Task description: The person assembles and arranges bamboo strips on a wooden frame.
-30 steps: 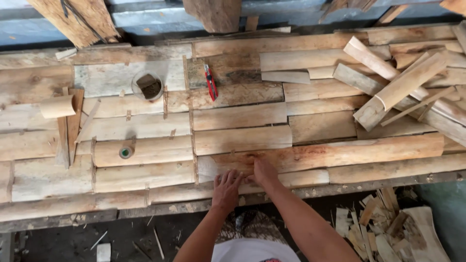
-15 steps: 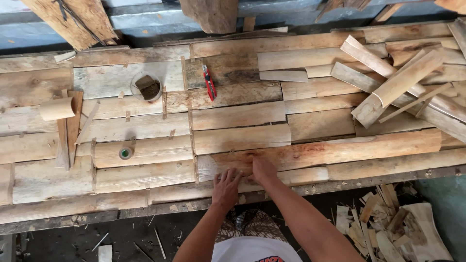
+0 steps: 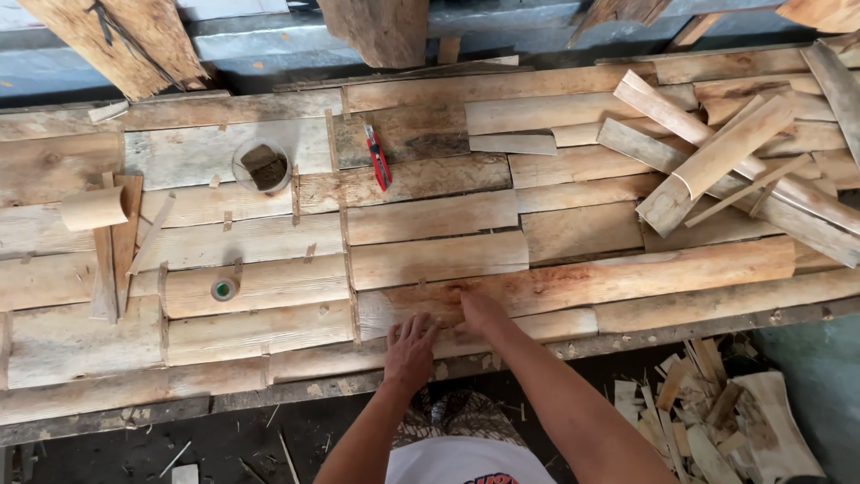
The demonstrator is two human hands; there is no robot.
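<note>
A workbench is covered with flattened bark-like wooden slabs laid in rows. My left hand (image 3: 410, 351) lies flat, fingers spread, on the near slab (image 3: 305, 358) at the bench's front edge. My right hand (image 3: 479, 311) presses on the long reddish slab (image 3: 609, 278) that runs to the right, fingers resting at its lower edge. Neither hand holds anything.
A red utility knife (image 3: 378, 158) lies at the back middle. A round cup with dark contents (image 3: 262, 165) and a small tape roll (image 3: 223, 289) sit at the left. Loose curved slabs (image 3: 717, 161) are piled at the right. Wood scraps (image 3: 708, 421) litter the floor.
Both hands have stayed at the near edge of the slabs; the left hand has shifted slightly. The view has moved a little.
</note>
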